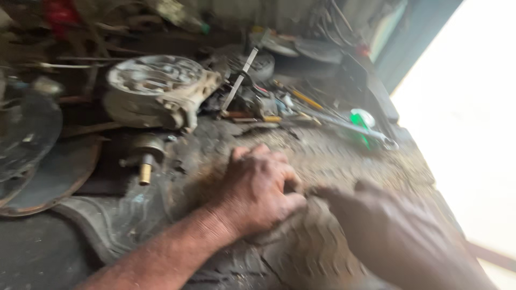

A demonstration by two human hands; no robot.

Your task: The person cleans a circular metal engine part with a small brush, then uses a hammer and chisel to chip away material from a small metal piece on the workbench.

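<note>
Nearby, metal housing, brass fitting — both hands on worn rubber mat

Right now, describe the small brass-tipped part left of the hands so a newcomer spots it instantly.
Start at the big round grey metal casting at the upper left of the cluttered workbench. Just below it, left of the left hand, sits a small dull fitting. Its short shiny brass stub, pointing towards the viewer, sets it apart from the grey parts around it.

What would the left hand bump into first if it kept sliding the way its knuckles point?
Probably the right hand: the left hand points rightward over the dusty treaded rubber sheet, and their fingers already look almost touching, though blur hides the exact gap.
</note>
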